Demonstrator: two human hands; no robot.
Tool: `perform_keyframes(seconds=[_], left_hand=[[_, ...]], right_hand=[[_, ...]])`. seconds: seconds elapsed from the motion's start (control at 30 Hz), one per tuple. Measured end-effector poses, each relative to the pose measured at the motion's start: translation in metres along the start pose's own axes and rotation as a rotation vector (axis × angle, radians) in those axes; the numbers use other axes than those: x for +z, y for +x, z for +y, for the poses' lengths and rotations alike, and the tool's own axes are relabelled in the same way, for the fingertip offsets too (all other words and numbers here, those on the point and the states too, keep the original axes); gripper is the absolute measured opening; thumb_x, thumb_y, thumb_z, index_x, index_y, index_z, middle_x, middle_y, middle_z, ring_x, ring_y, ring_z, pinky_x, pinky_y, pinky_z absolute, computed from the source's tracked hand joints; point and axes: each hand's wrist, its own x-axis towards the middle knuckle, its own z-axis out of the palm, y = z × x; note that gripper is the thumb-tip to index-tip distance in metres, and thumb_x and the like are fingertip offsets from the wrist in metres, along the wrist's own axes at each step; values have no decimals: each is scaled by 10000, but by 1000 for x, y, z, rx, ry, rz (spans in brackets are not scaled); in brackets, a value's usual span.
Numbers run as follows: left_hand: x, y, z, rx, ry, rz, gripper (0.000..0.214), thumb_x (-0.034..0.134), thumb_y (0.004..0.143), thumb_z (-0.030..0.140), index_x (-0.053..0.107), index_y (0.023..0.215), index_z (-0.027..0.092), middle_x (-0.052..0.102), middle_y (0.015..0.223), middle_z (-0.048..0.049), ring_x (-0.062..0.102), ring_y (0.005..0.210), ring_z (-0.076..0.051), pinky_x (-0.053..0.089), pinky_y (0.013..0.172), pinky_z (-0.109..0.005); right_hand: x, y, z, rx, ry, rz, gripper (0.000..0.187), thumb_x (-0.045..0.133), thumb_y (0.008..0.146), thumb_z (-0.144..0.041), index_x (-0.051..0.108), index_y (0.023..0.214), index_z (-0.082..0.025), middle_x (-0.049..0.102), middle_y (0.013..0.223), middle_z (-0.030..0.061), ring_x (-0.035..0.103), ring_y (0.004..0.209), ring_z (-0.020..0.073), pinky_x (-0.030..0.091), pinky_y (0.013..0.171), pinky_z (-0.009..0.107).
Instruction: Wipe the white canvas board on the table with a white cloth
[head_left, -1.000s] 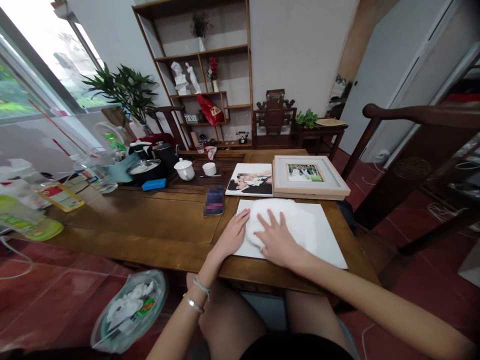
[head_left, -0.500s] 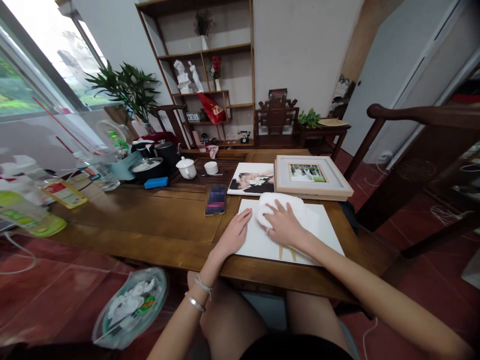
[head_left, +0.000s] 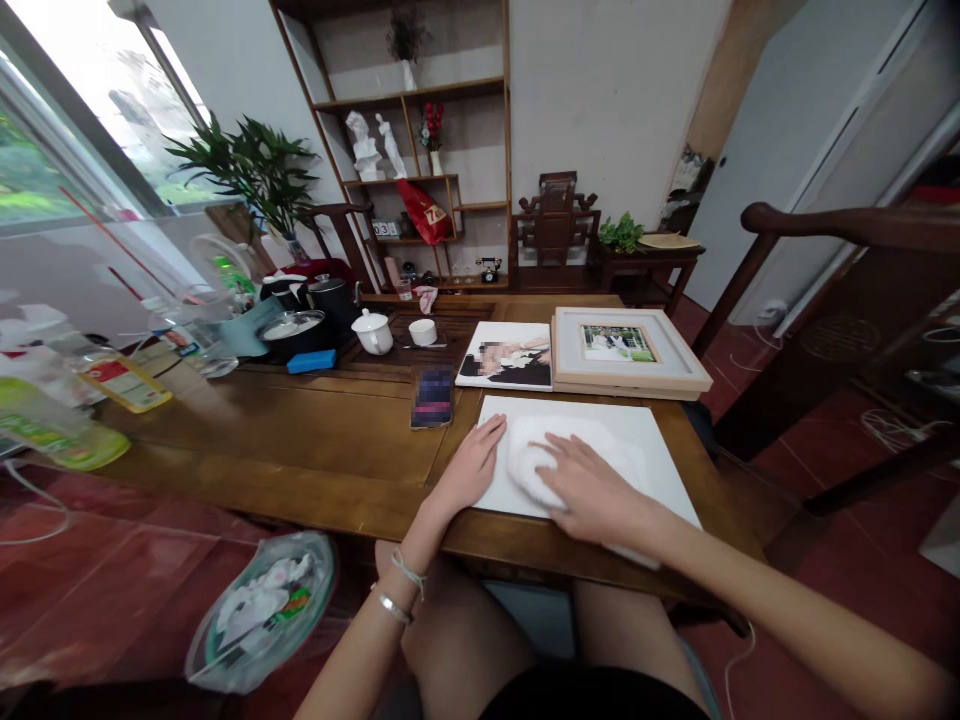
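Note:
A white flat board (head_left: 645, 435) lies on the near right part of the wooden table (head_left: 300, 430). My right hand (head_left: 592, 490) presses flat on a white cloth (head_left: 536, 450) lying on that board, fingers stretched out over it. My left hand (head_left: 471, 470) rests flat on the board's left edge, fingers together and extended. Behind the board are a loose photo print (head_left: 508, 357) and a light wooden picture frame (head_left: 626, 348) with a photo in it. A phone (head_left: 433, 397) lies just left of the board.
A tea tray with kettle (head_left: 330, 298), pot (head_left: 298, 331), white teapot (head_left: 373, 332) and cup (head_left: 422, 331) sits at the table's far left. Bottles (head_left: 45, 430) stand on the left end. A bin with rubbish (head_left: 259, 610) is on the floor. A dark wooden chair (head_left: 847, 320) stands at the right.
My right hand first slid the cloth away toward the board's far edge, then drew it back toward me. My left hand has stayed on the board's left edge.

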Motion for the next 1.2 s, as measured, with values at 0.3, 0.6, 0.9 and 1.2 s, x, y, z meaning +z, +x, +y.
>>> perform_keyframes(seconds=[0.3,0.6,0.9,1.2], left_hand=[[-2,2,4,18,6,47,439,321,901,149,467,1313,186,466,1367,-92,405,1286,-222,309,1110,-432],[0,-1,1,18,2,41,442,317,908,151,433,1334,180,419,1413,-92,357,1326,-206,275,1124,-450],[-1,-1,3,-1,3,25,450,313,906,149,422,1341,182,410,1421,-90,345,1336,-196,268,1125,-453],[-1,0,4,-5,8,21,448,313,902,147,434,1332,176,415,1416,-98,343,1338,-206,255,1130,-458]], right_hand=[[-20,101,41,33,-40,39,279,444,715,-129,554,971,-147,606,916,137,504,944,295,404,775,369],[-22,91,55,89,-1,7,232,433,747,-142,548,948,-135,596,930,139,516,916,277,384,731,303],[-18,17,113,255,12,-16,192,441,751,-169,551,907,-154,572,926,113,514,933,276,378,820,346],[-13,-69,77,284,-35,2,264,451,624,-57,559,839,-166,537,947,126,497,920,273,392,836,372]])
